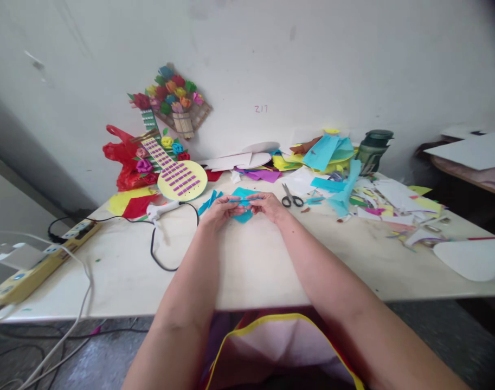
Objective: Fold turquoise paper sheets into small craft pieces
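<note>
Between my two hands a narrow blue paper strip [245, 201] is stretched sideways, just above the table. The fingers of my left hand [220, 211] are closed on its left end, and those of my right hand [268, 206] pinch the right end. Under the hands lies a larger piece of blue paper [243, 218], partly covered by the fingers. Several cut blue strips [209, 203] rest just left of my left hand. Black-handled scissors [291, 197] lie to the right of my right hand, blades pointing away.
A white glue gun [161, 210] with a black cord lies left of the hands. Beyond it leans a yellow paper guitar shape [182, 180]. A power strip [44, 265] runs along the left edge. Paper scraps [389, 200] and a dark green bottle [374, 153] stand at right.
</note>
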Motion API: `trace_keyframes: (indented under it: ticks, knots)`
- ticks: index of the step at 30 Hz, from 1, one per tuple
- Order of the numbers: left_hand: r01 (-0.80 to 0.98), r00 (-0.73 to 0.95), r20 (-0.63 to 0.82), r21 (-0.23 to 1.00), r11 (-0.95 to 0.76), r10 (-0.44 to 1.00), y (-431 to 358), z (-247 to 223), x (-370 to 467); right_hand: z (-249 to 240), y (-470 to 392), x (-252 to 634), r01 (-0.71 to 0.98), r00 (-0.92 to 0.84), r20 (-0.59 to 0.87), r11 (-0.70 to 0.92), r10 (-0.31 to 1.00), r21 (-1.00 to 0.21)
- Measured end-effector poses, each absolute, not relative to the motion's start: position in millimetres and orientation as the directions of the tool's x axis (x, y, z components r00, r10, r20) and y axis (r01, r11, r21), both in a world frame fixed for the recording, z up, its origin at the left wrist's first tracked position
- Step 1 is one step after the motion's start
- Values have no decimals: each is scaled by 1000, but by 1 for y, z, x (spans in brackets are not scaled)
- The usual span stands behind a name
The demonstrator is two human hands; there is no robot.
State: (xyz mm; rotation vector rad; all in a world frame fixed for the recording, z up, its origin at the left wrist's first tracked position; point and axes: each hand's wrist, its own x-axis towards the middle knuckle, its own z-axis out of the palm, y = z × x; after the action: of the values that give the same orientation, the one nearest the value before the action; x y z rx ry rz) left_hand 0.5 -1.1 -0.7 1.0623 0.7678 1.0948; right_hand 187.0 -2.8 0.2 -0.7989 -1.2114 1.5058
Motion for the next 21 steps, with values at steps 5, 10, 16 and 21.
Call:
trace_keyframes:
  ticks: [5,10,16,21]
  knots:
    - [-337,304,20,937,88,952,-1,0,1,-1,-3,187,-321,-288,127,29,949,-947]
    - [-341,316,37,937,77,948,2,-4,-2,-2,-2,188,-346,-301,142,31,943,-938]
    - [-353,321,53,933,68,945,5,-8,-2,-2,-2,188,-349,-301,152,40,941,-936]
    - [-370,360,52,924,91,932,3,-2,-1,0,-2,189,-364,-296,187,70,937,-929]
